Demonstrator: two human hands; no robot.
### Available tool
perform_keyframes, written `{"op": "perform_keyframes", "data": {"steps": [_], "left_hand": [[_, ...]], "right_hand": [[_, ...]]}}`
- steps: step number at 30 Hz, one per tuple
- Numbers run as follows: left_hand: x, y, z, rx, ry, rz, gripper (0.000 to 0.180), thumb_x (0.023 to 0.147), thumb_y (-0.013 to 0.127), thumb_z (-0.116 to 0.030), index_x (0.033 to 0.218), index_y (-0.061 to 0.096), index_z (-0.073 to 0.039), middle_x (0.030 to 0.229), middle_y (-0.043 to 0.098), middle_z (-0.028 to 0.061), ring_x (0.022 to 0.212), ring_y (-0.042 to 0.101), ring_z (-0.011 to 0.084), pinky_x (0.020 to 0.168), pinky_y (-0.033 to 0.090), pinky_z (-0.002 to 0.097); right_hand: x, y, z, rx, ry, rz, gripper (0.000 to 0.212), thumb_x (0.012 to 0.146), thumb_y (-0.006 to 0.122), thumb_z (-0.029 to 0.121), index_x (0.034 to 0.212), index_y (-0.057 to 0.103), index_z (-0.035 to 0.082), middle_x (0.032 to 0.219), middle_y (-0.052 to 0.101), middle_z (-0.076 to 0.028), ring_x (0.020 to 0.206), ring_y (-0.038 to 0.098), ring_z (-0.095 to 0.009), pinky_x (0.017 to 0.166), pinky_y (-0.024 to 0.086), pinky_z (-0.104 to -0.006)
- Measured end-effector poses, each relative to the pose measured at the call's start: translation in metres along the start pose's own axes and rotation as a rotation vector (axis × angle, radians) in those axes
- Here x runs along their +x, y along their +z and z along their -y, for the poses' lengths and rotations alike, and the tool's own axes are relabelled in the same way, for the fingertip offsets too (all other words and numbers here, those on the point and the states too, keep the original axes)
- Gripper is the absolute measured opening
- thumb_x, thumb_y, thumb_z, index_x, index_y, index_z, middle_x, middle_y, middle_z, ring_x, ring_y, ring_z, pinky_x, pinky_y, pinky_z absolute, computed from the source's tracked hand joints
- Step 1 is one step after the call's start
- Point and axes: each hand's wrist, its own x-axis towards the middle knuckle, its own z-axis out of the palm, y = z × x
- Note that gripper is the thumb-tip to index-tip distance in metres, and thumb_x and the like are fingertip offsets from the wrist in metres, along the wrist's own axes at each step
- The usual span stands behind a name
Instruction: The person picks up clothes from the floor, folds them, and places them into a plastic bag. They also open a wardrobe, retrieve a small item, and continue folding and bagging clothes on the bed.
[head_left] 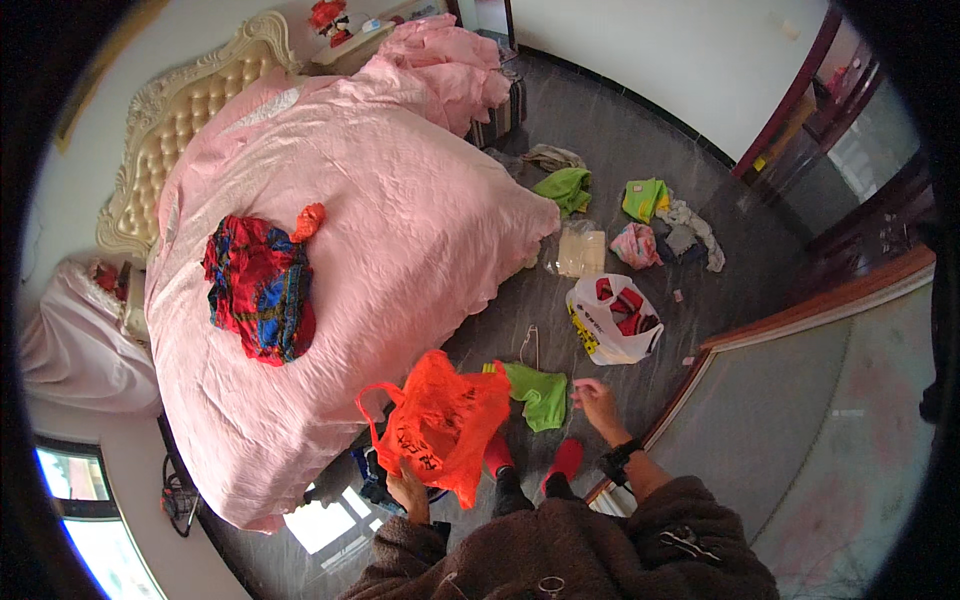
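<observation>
My left hand (408, 492) grips the lower left edge of an orange-red plastic bag (440, 425), which hangs puffed out beside the foot of the bed. The bag has dark printing; its contents I cannot make out. My right hand (598, 408) is held out over the floor with fingers apart and nothing visible in it. Close to it on the floor lies a green garment (540, 397) with a clothes hanger (530, 345) behind it. A white plastic bag (612, 325) holding red patterned cloth stands farther ahead.
A large bed with a pink cover (370, 220) fills the left side, with a red and blue patterned garment (262, 290) on it. Folded clothes (645, 200) and a clear package (580, 248) lie on the dark floor. A door panel (820, 400) is at my right.
</observation>
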Motion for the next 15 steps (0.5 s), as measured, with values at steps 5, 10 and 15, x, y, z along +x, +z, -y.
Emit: {"op": "perform_keyframes", "data": {"steps": [5,10,15], "left_hand": [[0.012,0.017,0.018,-0.023,-0.087,-0.108,0.045,0.096,0.056,-0.039,0.106,0.063,0.004,0.092,0.069,0.0197,0.081,0.065,0.0315,0.073,0.048,0.0412],[0.009,0.036,0.014,-0.195,0.058,-0.189,0.043,0.098,0.054,-0.037,0.099,0.062,0.005,0.077,0.064,0.0113,0.068,0.054,0.0190,0.065,0.045,0.0370],[0.011,0.056,0.016,-0.232,-0.007,-0.156,0.043,0.099,0.052,-0.037,0.087,0.058,0.003,0.069,0.053,0.0026,0.063,0.045,0.0135,0.059,0.039,0.0328]], "right_hand": [[0.002,-0.053,-0.079,-0.030,0.543,-0.045,0.023,0.097,0.056,0.021,0.107,0.063,0.002,0.090,0.065,-0.009,0.078,0.065,-0.017,0.064,0.054,-0.0301],[0.019,-0.078,-0.140,-0.513,0.376,0.158,0.024,0.094,0.056,0.026,0.107,0.066,0.009,0.098,0.068,-0.010,0.084,0.065,-0.025,0.074,0.053,-0.0391],[0.031,-0.060,-0.147,-0.876,0.177,0.188,0.025,0.092,0.055,0.029,0.108,0.068,0.015,0.106,0.068,-0.012,0.093,0.063,-0.035,0.085,0.051,-0.0479]]}}
